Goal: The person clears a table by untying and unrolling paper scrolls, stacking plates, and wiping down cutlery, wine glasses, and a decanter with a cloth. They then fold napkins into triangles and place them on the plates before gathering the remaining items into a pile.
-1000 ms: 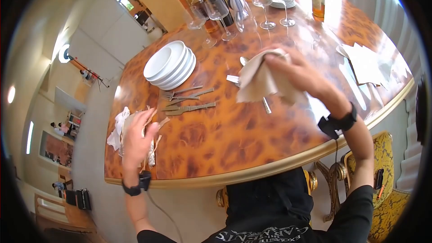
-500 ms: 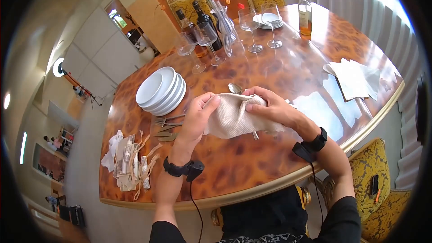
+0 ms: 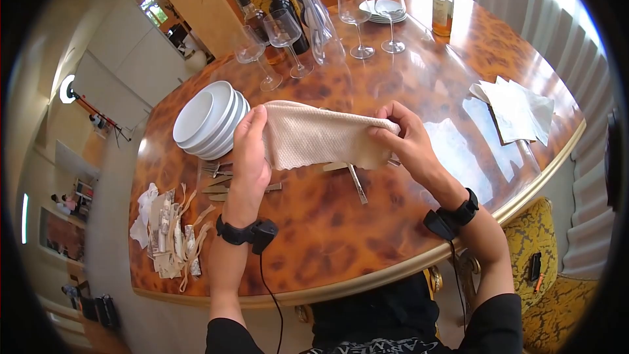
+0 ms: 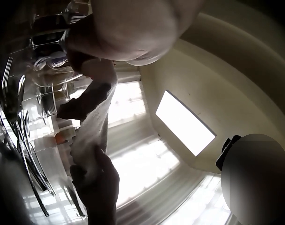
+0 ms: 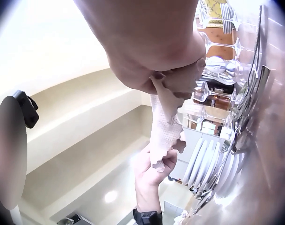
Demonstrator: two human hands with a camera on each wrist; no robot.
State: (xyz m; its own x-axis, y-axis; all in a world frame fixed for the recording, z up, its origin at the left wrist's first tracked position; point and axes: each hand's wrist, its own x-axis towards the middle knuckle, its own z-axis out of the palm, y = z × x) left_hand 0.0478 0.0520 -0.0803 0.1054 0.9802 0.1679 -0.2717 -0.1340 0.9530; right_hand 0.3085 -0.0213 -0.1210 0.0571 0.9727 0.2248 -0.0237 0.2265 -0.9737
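Observation:
A beige textured cloth napkin [image 3: 321,136] is stretched between both hands above the table. My left hand [image 3: 250,151] pinches its left end, thumb on top. At the right end my right hand [image 3: 411,147] grips the cloth between thumb and fingers. In the right wrist view the napkin [image 5: 166,126] hangs in folds between the two hands. Under it, partly hidden, lies cutlery with one handle [image 3: 358,187] sticking out toward me. More knives and forks [image 3: 219,190] lie just left of my left wrist, partly covered by it.
A stack of white plates [image 3: 209,121] stands behind my left hand. Wine glasses [image 3: 283,29], bottles and a glass vase fill the back. Bundled ribbons and wrapped items [image 3: 171,229] lie at the left edge, white napkins [image 3: 521,111] at the right. A bottle [image 3: 443,6] stands far right.
My left hand has come from the left side of the table to take the napkin's other end. The cloth, first bunched in my right hand, is now spread taut between both hands.

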